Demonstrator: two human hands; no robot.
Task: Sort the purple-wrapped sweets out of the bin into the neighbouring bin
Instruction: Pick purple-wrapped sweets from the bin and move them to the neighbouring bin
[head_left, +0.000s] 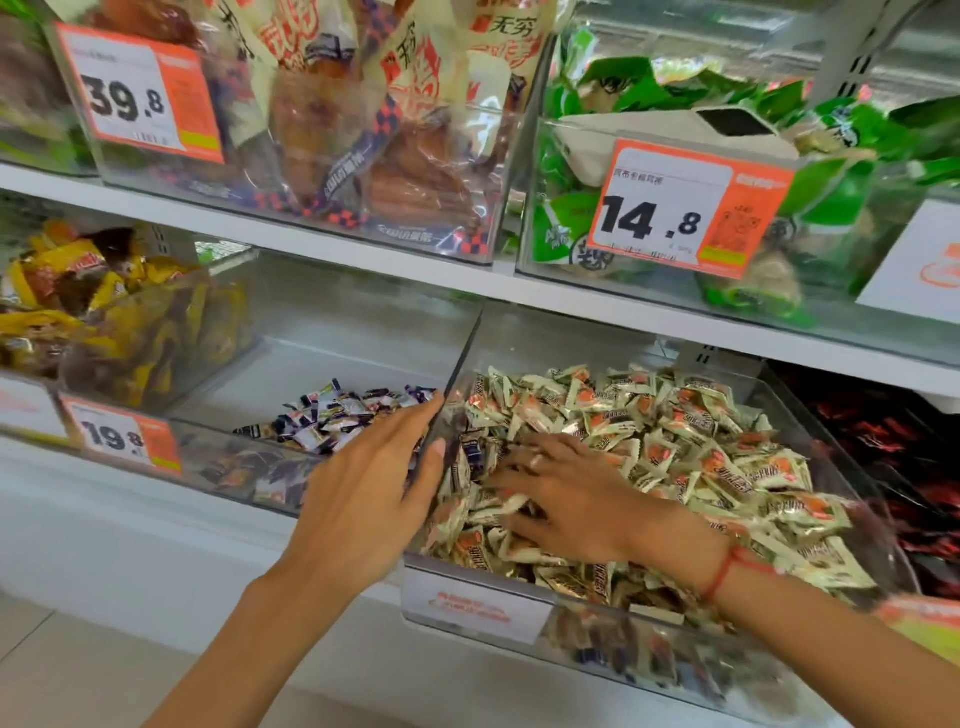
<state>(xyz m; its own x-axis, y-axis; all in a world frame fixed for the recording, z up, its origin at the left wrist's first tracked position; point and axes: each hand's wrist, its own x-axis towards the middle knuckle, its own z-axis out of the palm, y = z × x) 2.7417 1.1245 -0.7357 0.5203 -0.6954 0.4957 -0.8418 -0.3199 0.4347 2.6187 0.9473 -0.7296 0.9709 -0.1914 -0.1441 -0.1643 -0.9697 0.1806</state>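
A clear bin (878, 499) on the lower shelf is piled with cream-and-orange wrapped sweets (691, 441). A few purple-wrapped sweets (475, 452) lie among them at its left side. The neighbouring clear bin (332, 317) to the left holds a small heap of purple-wrapped sweets (337, 413). My right hand (566, 499) lies palm down on the cream sweets, fingers spread and reaching toward the purple ones by the dividing wall. My left hand (374, 483) hovers over the left bin's right end, fingers straight, thumb against the divider, holding nothing.
A bin of yellow packets (104, 322) stands at the far left, and dark red packets (883, 452) at the far right. The upper shelf (311, 244) carries bins of larger bags with price tags 39.8 and 14.8. White floor lies below.
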